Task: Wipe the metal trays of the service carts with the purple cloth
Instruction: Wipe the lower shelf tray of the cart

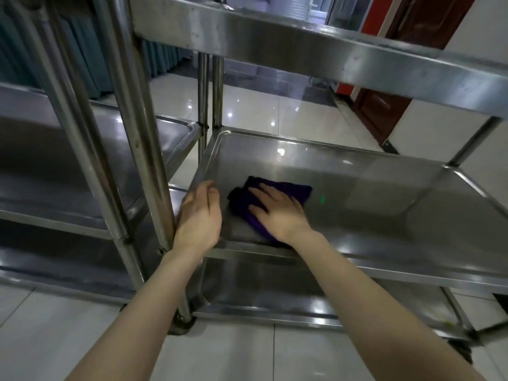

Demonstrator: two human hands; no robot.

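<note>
The right hand (277, 213) lay flat on the purple cloth (291, 189). Its fingers were straight and spread out, and they pressed the cloth down on the middle tray (357, 188) of the cart on the right. A flat hand pushes the whole cloth onto the metal, so more of the tray gets rubbed at once. The cloth was bunched up near the front left corner of that tray, and part of it was hidden under the palm. The hand and cloth looked a bit blurry, so I think this was the middle of a rub.

The left hand (199, 218) was on the left rim of the same tray, just beside the shiny post (143, 133) at the corner. Its fingers bent down over the rim. I could not tell if it gripped the rim or only rested there. Either way, it was likely there to stop the cart rolling on its wheel (182, 324) while the other hand rubbed.

Both arms reached in under the top tray (302, 42), and the bottom tray (275, 290) sat below. The cloth was well apart from the back and right side of the middle tray, so I guess much was left to wipe. A second cart (41, 160) stood close by on the left.
</note>
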